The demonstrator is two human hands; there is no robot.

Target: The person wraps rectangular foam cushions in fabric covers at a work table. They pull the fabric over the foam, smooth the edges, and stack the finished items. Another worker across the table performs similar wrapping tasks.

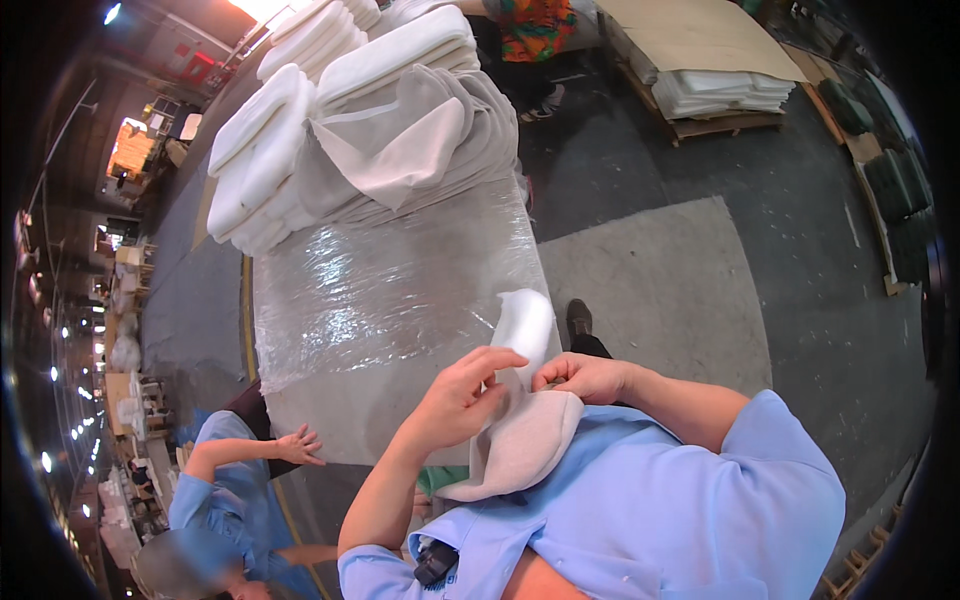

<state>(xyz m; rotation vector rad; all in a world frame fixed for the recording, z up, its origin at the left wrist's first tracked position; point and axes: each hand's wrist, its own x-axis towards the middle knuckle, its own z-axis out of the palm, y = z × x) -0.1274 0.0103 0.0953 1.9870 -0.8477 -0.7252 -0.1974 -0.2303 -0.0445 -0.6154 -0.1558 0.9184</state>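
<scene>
A beige fabric cover lies against my front, at the near end of the table. Out of its opening sticks a rounded white padding piece, its lower part thin and see-through. My right hand pinches the cover's upper edge between thumb and fingers. Beside the padding, my left hand has its fingers bent and apart, the fingertips touching or close to the padding's left side. How far the padding reaches inside the cover is hidden.
The table is wrapped in clear plastic film. On its far end sit piled beige covers and stacked white cushions. A co-worker rests a hand at the left edge. A board-topped pallet stack stands far right.
</scene>
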